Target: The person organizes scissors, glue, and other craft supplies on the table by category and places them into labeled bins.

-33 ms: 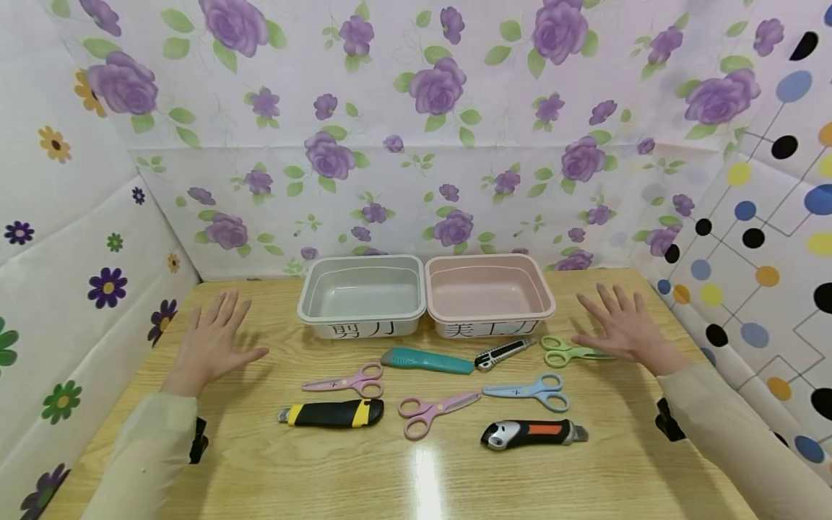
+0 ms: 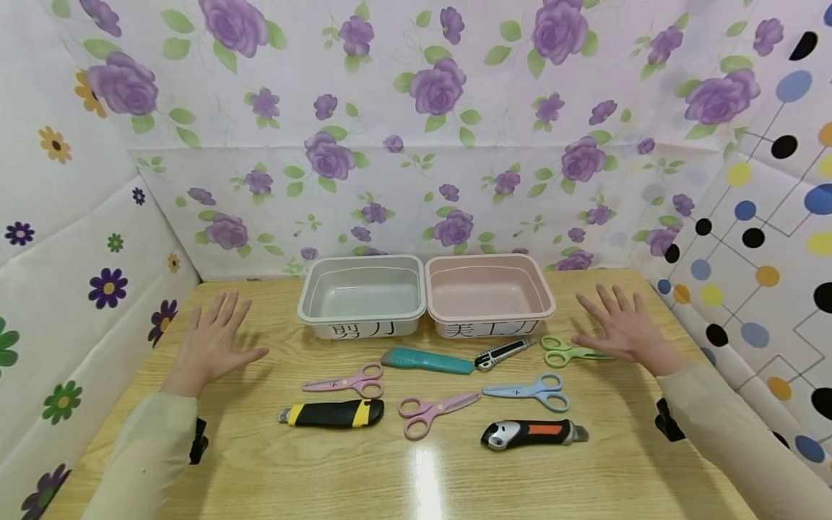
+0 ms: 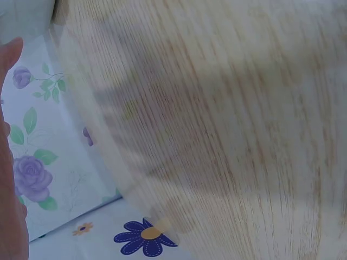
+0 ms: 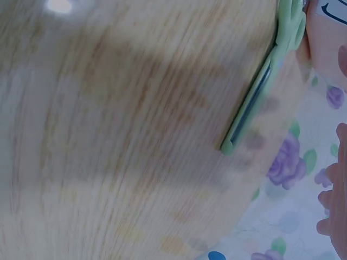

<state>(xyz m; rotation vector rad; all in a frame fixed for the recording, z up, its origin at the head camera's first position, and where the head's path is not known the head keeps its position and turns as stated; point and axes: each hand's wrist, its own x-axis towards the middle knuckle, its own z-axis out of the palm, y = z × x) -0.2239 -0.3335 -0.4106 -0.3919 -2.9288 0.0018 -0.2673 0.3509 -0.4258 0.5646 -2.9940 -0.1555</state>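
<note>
My left hand (image 2: pixel 211 343) is spread with straight fingers over the left side of the table, holding nothing. Likewise spread and holding nothing, my right hand (image 2: pixel 624 328) hovers by the green scissors (image 2: pixel 564 352), covering their tip in the head view. Around the middle lie two pink scissors (image 2: pixel 347 381) (image 2: pixel 432 413), blue scissors (image 2: pixel 529 391), a teal utility knife (image 2: pixel 425 360), a small black-and-silver utility knife (image 2: pixel 503 354), a black-and-yellow utility knife (image 2: pixel 331 414) and a black utility knife (image 2: pixel 536 433) with an orange inlay. In the right wrist view the green scissors (image 4: pixel 276 54) lie apart from the fingers.
A grey bin (image 2: pixel 362 318) and a pink bin (image 2: pixel 490 318) stand side by side behind the tools, each with a label in Chinese characters. Patterned cloth walls (image 2: pixel 390 173) enclose the wooden table (image 2: pixel 325 477) at the back and both sides.
</note>
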